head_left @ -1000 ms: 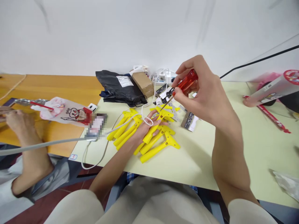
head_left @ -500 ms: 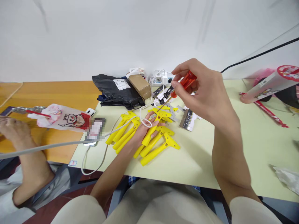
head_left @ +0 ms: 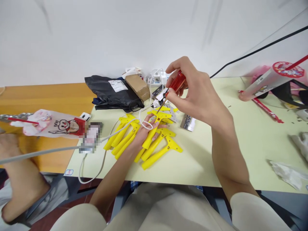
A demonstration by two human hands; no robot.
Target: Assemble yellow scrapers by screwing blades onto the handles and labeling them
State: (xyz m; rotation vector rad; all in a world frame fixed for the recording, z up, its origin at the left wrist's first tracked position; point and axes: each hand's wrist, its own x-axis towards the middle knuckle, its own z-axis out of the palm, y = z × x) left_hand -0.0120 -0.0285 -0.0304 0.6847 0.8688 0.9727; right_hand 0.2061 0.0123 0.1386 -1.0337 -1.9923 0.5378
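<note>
A red-handled screwdriver [head_left: 176,82] slants down and to the left, its long axis running from the handle to a steel tip right at the T-shaped head of a yellow plastic bar [head_left: 149,138] (whether they touch is too small to tell). The right hand [head_left: 192,96] pinches the handle between thumb and fingers. The left hand [head_left: 144,134] clasps the bar, which angles up the table. More yellow bars [head_left: 166,150] lie beside it on the pale green table [head_left: 197,170], and a white cable [head_left: 125,130] loops over the left hand.

The head view looks forward and down at yellow plastic parts [head_left: 154,159].
</note>
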